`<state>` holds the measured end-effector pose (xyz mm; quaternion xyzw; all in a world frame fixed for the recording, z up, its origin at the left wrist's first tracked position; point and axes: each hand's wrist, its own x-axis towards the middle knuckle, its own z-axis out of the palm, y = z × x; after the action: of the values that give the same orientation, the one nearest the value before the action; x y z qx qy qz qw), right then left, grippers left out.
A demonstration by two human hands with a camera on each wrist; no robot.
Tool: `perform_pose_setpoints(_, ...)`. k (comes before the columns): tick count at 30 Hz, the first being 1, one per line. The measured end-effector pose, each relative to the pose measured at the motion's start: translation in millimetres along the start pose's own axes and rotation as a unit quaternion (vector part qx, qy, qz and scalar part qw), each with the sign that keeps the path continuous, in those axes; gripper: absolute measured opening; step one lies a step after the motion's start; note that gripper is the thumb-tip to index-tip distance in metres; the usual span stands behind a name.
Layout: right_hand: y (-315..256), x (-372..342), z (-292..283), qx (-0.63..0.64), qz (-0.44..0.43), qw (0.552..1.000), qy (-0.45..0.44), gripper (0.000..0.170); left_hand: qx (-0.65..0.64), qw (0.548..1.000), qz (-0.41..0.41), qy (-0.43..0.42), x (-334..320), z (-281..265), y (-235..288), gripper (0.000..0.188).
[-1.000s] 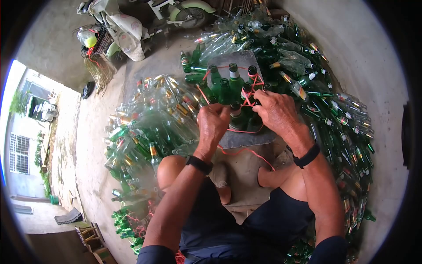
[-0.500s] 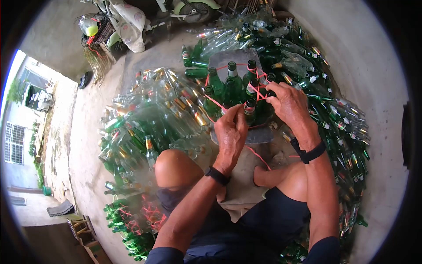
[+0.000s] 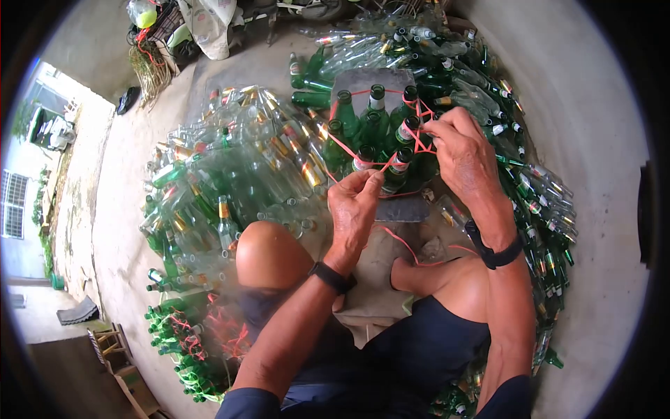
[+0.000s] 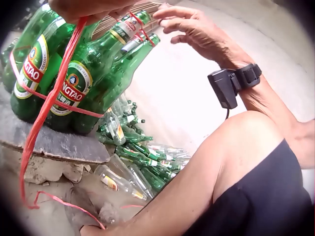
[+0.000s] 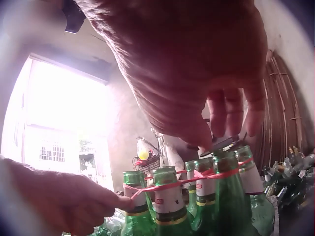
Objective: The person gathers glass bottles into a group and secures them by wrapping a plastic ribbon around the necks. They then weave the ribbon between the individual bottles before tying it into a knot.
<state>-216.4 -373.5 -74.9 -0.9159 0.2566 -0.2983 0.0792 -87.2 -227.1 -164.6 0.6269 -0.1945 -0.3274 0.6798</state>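
Several upright green bottles [image 3: 373,131] [image 4: 37,64] [image 5: 229,199] stand grouped on a grey slab [image 3: 401,209] [image 4: 61,145]. Red string [image 3: 342,145] [image 4: 47,110] [image 5: 170,186] runs round the group and crosses between necks on the right side. My left hand [image 3: 352,213] [image 4: 93,7] [image 5: 59,199] pinches the string beside the front necks, and a length hangs down from it. Above the right-hand necks is my right hand [image 3: 469,157] [image 4: 206,39] [image 5: 187,59], fingers bent loosely and apart, with no string visibly gripped.
Loose bottles lie heaped at left [image 3: 244,167] and right [image 3: 534,202]. String-tied green bottles [image 3: 178,342] stand at lower left. The person's knees [image 3: 269,258] flank the space before the slab. A loose string end [image 3: 405,248] trails on the ground near a foot.
My left hand has drawn the string across the front necks, moving right and then slightly back. My right hand has shifted right and lifted off the crossed string. The head view has shifted.
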Motion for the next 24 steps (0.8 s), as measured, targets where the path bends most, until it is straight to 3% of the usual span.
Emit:
perform_pose_setpoints(1,-3.4,5.7,1.2,0.025,-0.056,0.998,0.010,0.021,0.009,1.000,-0.024,0.007,2.0,0.2,1.3,0.024)
perform_pose_setpoints(2,-7.3,9.8,5.2,0.024,-0.057,0.998,0.010,0.021,0.008,1.000,-0.024,0.007,4.9,-0.3,1.7,0.024)
perform_pose_setpoints(4,-14.8,16.1,16.4,0.024,-0.115,0.990,-0.077,0.019,0.056,0.998,-0.039,0.008,9.4,-1.8,1.9,0.025)
perform_pose_setpoints(6,-15.1,19.4,27.6,0.035,-0.106,0.986,-0.125,0.016,0.050,0.998,-0.044,0.017,11.7,-0.2,-2.9,0.026)
perform_pose_setpoints(8,-15.8,24.8,35.5,0.015,-0.082,0.969,-0.232,0.017,0.042,0.998,-0.047,0.030,15.0,-0.1,-8.5,0.028)
perform_pose_setpoints(10,-15.0,34.3,39.4,0.024,-0.087,0.966,-0.243,0.022,0.058,0.997,-0.029,0.037,16.1,0.3,-9.9,0.030)
perform_pose_setpoints(12,-7.9,46.2,44.7,0.058,-0.079,0.918,-0.386,0.025,0.062,0.996,-0.035,0.049,16.6,1.7,-12.5,0.031)
perform_pose_setpoints(13,-3.7,49.8,47.8,0.127,-0.027,0.904,-0.408,0.026,0.066,0.995,-0.039,0.057,16.7,2.7,-13.8,0.033)
perform_pose_setpoints(16,0.2,55.2,44.1,0.177,0.008,0.872,-0.457,0.025,0.077,0.994,-0.048,0.064,18.2,2.4,-15.0,0.034)
perform_pose_setpoints(20,-6.9,61.7,34.2,0.098,-0.052,0.866,-0.487,0.028,0.085,0.993,-0.063,0.059,18.2,2.2,-11.7,0.035)
perform_pose_setpoints(24,-6.3,68.3,36.4,0.119,-0.050,0.860,-0.493,0.038,0.081,0.993,-0.069,0.057,15.8,3.1,-3.5,0.038)
